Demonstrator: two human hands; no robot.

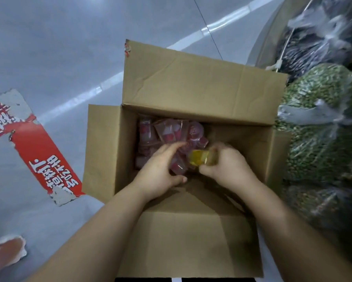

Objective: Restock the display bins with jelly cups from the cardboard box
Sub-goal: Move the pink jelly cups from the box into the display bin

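Step in hand: gathering cups out of the box [191, 237], before any carry to the bins. No bin can be identified with certainty in view; the bagged goods at right may belong to the display.

Near: both forearms enter from the near edge, pass over the near flap and angle down into the open box, converging toward its middle.

Left hand [160, 165]: palm down, fingers curled over a cluster of red cups [177, 137], thumb tucked under at the near side. It holds several at once; the exact number cannot be told.

Right hand [226, 163]: fingers closed around a yellow cup [198, 157], which projects leftward from the fist and touches the red cluster. The grip looks firm.

Contents: the remaining red cups lie in the far left part of the box floor. The right part shows bare cardboard, so the stock appears low.

Far: the far flap stands upright. Bags of green [321, 123] and dark goods lie to the right. A torn red strip [42, 153] lies on the grey floor [59, 47] at left.

Next move, as judged: lift both handfuls clear of the walls and flaps without spilling loose cups, then turn toward the bins.
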